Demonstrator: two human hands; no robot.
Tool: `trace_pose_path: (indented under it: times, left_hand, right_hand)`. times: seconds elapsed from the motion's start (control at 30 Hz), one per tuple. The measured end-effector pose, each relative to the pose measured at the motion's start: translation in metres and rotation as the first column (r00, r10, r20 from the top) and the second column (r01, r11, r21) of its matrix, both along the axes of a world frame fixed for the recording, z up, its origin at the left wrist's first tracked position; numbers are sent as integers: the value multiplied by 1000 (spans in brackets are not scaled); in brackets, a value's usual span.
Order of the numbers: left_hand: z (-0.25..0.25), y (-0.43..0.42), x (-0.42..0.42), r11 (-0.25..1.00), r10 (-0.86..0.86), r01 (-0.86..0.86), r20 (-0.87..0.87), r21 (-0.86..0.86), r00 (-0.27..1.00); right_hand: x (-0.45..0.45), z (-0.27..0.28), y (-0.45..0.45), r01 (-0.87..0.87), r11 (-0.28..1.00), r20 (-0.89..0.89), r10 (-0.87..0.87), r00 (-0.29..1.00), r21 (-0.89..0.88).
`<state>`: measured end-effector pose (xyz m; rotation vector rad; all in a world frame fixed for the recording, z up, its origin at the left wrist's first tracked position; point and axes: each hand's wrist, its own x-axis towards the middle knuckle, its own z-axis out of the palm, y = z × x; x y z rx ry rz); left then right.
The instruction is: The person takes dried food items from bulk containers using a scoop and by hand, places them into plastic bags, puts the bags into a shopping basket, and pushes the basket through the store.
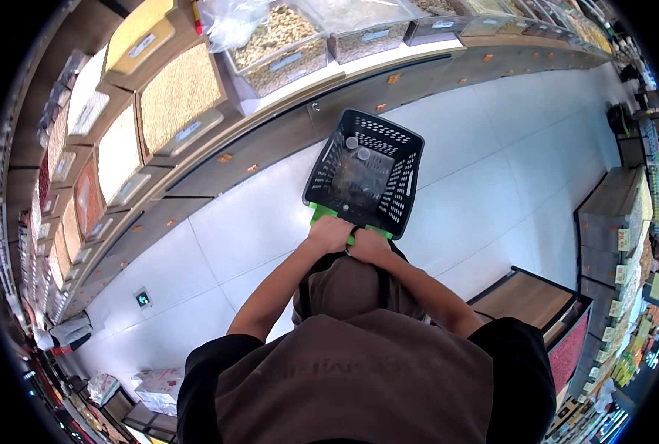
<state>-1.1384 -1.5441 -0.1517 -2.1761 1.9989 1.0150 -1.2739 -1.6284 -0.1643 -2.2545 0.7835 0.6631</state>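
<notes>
A black shopping basket [407, 140] with perforated sides and green handle parts is right in front of my body. My left hand [329, 234] is closed around its handle [320, 213] on the near side. Beside it, almost touching, my right hand [370, 246] is also closed at the handle, with a dark band at the wrist or fingers. Inside the basket lies something clear and shiny [363, 174], with two small round pale pieces [357, 148] near the far end. What these are I cannot make out.
Bins of grain [178, 96] and a clear bin of peanut-like pieces [281, 44] line the shelf on the left and ahead. A wooden-topped display stand [522, 300] is near my right side. Cartons [159, 388] sit at the lower left. Pale tiles [485, 177] cover the floor.
</notes>
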Motion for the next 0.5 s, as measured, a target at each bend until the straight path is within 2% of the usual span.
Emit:
trace_pose_path:
  times: [0.07,0.13,0.2,0.27,0.33,0.43,0.5]
  left_hand:
    - [-5,-6,0,1000,26,-25,48,-14,999]
    - [-17,-19,5,999,39,-36,92,-31,995]
    - [-14,-42,19,1000,9,-9,118,-5,993]
    - [-6,-58,24,995,-56,50,73,85,996]
    - [-10,-74,27,988,-105,95,82,120,991]
    - [-9,-96,33,988,-146,140,84,68,986]
    - [-6,-107,45,968,-211,191,115,164,971]
  right_hand:
    - [2,-10,-10,6,1000,7,-6,1000,30]
    - [11,-14,-32,-108,988,54,103,993,107]
    - [23,-13,-55,-94,988,92,83,992,125]
    - [27,-16,-70,-160,969,88,146,985,186]
    - [26,-25,-82,-120,968,88,103,991,221]
    - [23,-31,-94,-66,975,165,31,986,211]
    - [31,-31,-95,8,966,160,-51,986,257]
